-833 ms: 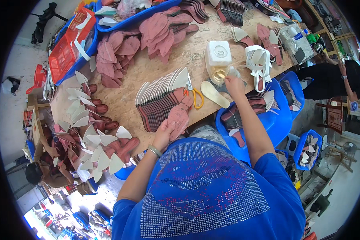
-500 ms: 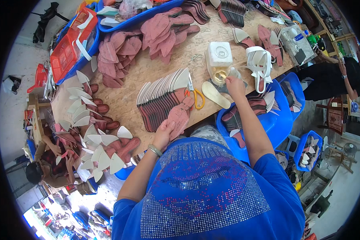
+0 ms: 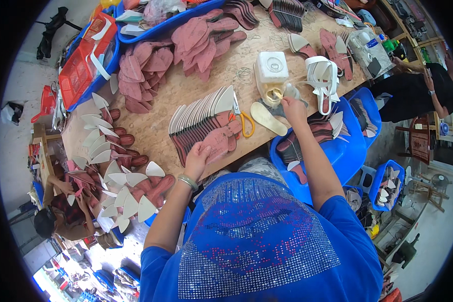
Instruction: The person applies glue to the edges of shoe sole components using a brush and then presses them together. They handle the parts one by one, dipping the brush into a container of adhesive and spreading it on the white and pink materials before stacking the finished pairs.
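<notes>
My left hand [image 3: 197, 158] grips a pink insole [image 3: 218, 143] by one end, tilted over the table's front edge. Next to it stands a tight row of similar insoles with white pointed pieces [image 3: 200, 111]. Scissors with orange handles [image 3: 247, 126] rest at the row's right end. My right hand [image 3: 294, 108] is closed at the cut mouth of a white plastic jug [image 3: 272, 68], where something yellowish shows. What its fingers pinch is too small to make out. A cream sole-shaped piece [image 3: 268, 119] lies just left of that hand.
Pink insoles lie in heaps [image 3: 142, 73] at the back left of the wooden table [image 3: 186, 90]. White straps [image 3: 321, 80] sit right of the jug. A blue tub [image 3: 345, 156] of insoles stands at the front right. Other people work at far left and far right.
My left hand has raised the insole slightly, turned it and moved it left. My right hand stays by the jug's mouth, its fingers slightly shifted.
</notes>
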Demonstrator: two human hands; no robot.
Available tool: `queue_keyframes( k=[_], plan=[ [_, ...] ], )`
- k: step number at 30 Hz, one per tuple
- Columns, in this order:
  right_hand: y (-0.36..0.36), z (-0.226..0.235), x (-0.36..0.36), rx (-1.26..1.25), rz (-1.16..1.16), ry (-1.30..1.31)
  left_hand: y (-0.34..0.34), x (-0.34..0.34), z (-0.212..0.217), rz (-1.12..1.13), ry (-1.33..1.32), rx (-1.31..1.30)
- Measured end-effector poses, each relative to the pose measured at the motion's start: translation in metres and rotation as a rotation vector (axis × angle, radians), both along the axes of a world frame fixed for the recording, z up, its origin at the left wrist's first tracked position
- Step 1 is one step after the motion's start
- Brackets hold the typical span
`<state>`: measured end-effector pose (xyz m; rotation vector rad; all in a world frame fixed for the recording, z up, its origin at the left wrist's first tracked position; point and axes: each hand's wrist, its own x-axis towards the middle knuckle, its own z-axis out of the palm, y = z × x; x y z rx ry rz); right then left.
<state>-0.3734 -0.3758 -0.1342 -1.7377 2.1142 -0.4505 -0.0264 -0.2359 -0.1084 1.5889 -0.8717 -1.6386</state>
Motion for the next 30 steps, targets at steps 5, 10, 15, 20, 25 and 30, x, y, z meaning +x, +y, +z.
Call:
queue_keyframes(
  k=[5,10,15,20,25,30],
  plan=[
    [-0.006,-0.001,0.003,0.026,0.055,-0.012,-0.003,0.005,-0.008,0.033,0.063,0.041],
    [-0.005,0.001,-0.002,-0.039,0.121,0.010,-0.001,0.001,0.005,0.031,0.076,0.046],
    [0.012,0.001,-0.011,-0.182,0.180,0.086,-0.005,-0.014,0.029,0.090,0.223,0.130],
    [0.047,0.004,-0.002,-0.073,0.278,0.270,-0.004,-0.025,0.019,0.104,0.291,0.148],
    [0.071,-0.012,-0.001,-0.195,0.171,0.044,-0.004,-0.037,0.015,0.089,0.302,0.143],
    [0.045,-0.032,-0.004,-0.219,-0.081,-0.470,-0.005,-0.041,0.013,0.087,0.322,0.139]
  ],
)
